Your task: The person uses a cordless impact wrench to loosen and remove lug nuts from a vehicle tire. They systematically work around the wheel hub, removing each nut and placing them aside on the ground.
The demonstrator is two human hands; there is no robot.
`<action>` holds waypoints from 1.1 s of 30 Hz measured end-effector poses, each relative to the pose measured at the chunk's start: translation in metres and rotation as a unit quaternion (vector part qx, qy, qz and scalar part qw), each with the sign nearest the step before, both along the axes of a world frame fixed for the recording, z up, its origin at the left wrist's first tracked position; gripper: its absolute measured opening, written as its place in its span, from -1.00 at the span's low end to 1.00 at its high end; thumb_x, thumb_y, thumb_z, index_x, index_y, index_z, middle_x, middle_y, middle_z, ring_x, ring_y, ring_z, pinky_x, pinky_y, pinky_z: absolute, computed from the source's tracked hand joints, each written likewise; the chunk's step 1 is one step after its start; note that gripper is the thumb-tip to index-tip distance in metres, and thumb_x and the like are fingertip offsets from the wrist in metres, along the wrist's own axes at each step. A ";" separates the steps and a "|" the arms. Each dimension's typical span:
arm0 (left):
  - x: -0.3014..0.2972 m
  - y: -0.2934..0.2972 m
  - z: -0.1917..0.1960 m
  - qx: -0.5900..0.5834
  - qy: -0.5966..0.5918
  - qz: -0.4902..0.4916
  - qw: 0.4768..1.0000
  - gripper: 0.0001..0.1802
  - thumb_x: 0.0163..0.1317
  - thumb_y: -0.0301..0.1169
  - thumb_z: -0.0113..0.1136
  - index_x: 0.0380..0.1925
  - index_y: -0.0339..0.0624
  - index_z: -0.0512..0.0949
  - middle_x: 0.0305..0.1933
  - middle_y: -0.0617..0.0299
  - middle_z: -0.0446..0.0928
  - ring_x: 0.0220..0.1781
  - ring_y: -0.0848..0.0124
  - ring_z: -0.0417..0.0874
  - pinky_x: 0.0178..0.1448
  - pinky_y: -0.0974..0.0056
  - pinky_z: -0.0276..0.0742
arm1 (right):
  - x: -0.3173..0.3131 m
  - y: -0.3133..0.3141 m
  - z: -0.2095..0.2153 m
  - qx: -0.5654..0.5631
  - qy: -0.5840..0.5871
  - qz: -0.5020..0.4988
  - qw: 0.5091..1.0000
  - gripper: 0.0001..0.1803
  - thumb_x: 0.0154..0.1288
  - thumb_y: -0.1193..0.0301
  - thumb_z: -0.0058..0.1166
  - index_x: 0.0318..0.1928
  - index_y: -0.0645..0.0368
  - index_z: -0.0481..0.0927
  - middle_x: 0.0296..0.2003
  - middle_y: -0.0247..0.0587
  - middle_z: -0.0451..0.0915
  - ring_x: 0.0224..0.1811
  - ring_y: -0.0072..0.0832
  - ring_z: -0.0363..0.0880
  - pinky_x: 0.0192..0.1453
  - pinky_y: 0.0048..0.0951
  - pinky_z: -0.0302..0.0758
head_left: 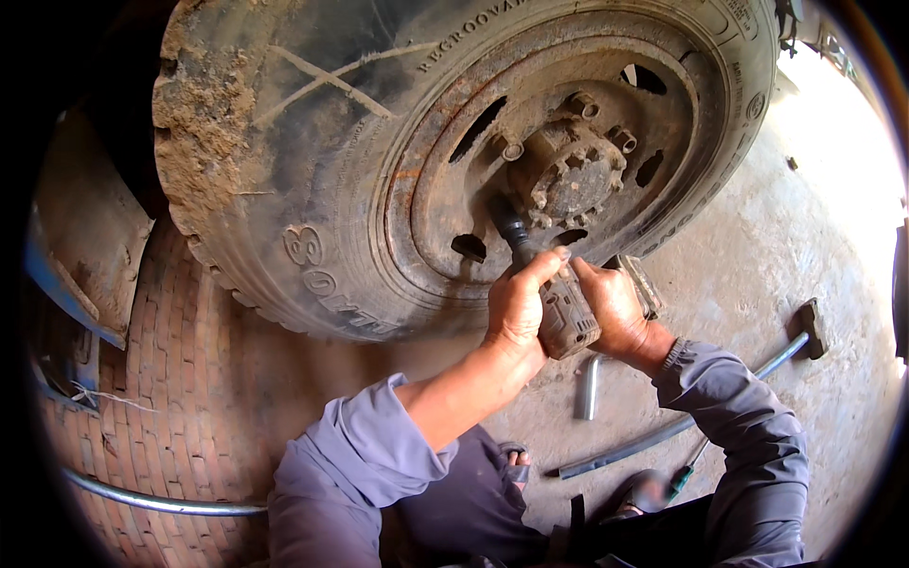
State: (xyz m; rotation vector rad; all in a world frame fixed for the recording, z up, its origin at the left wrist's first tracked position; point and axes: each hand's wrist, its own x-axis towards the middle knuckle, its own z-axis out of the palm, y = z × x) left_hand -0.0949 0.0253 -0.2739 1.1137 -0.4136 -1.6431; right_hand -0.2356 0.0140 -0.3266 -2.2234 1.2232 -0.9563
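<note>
One camera sits on my head, left of a pair, and looks down and forward past my forearms, which enter from the lower edge. It faces the truck wheel at close range, so the tyre fills the upper half. The fisheye bends the concrete floor and brick paving toward a dark round rim.

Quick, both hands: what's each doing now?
Left hand: closed on the impact wrench.
Right hand: closed on the same impact wrench.
</note>
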 end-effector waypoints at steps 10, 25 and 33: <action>-0.003 0.013 -0.001 0.002 0.007 -0.013 1.000 -0.64 0.11 -0.26 0.51 -0.22 -0.13 0.54 -0.29 0.34 0.56 -0.25 0.49 0.57 -0.14 0.30 0.53 | -0.007 -0.004 -0.001 -0.006 0.022 0.015 1.000 -0.45 -0.11 0.29 0.36 -0.16 0.23 0.37 -0.35 0.10 0.57 -0.30 0.16 0.60 -0.25 0.01 0.53; 0.003 0.009 0.002 0.016 0.024 -0.048 0.998 -0.71 0.06 -0.37 0.47 -0.29 -0.12 0.53 -0.36 0.38 0.53 -0.35 0.56 0.52 -0.23 0.33 0.49 | -0.006 0.000 0.013 -0.002 0.050 -0.002 0.999 -0.51 -0.11 0.33 0.35 -0.19 0.24 0.41 -0.36 0.05 0.56 -0.33 0.12 0.61 -0.29 -0.03 0.56; 0.002 0.009 0.002 0.014 0.014 -0.045 0.999 -0.76 0.08 -0.37 0.45 -0.33 -0.10 0.54 -0.38 0.39 0.52 -0.35 0.57 0.51 -0.23 0.34 0.46 | -0.006 -0.001 0.009 -0.006 0.049 -0.004 0.999 -0.53 -0.10 0.34 0.34 -0.19 0.21 0.42 -0.34 0.02 0.56 -0.34 0.10 0.61 -0.29 -0.02 0.56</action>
